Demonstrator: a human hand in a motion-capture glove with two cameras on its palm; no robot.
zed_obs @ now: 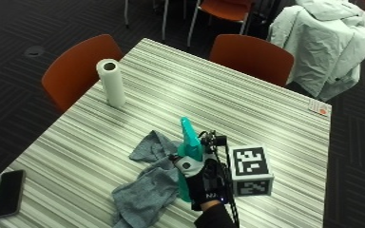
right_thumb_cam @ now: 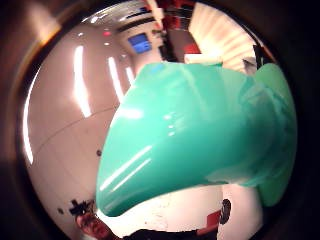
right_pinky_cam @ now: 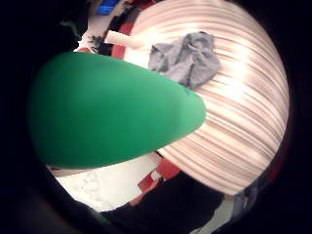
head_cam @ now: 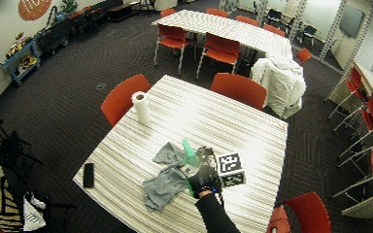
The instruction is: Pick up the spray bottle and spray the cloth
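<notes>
Spray bottle [zed_obs: 188,156] in green plastic, gripped by the gloved right hand [zed_obs: 201,183] with fingers curled round its body, tilted with the nozzle end pointing away over the striped table [zed_obs: 233,95] and lying above the near edge of the grey cloth [zed_obs: 148,183]. Judged as lifted, or at least tipped up off the tabletop (contact with the cloth beneath cannot be told from the outside view). Seen close against the palm in both palm views, filling much of each [right_pinky_cam: 112,109] [right_thumb_cam: 195,135], with the crumpled cloth [right_pinky_cam: 187,58] spread on the table beyond the bottle's tapered end in the little finger side view. Pick-up part of the task therefore looking done or all but done; spraying part apparently still to do, with no mist, droplets or wet patch visible on the fabric. Trigger position relative to the fingers not visible, so readiness to squeeze cannot be told. Remaining work, as a judgement: aiming the nozzle down at the cloth rather than past it, then pressing the trigger. Elsewhere on the table, well apart from the hand: paper towel roll [zed_obs: 111,81] standing upright and black phone [zed_obs: 8,192] lying flat near a corner.
</notes>
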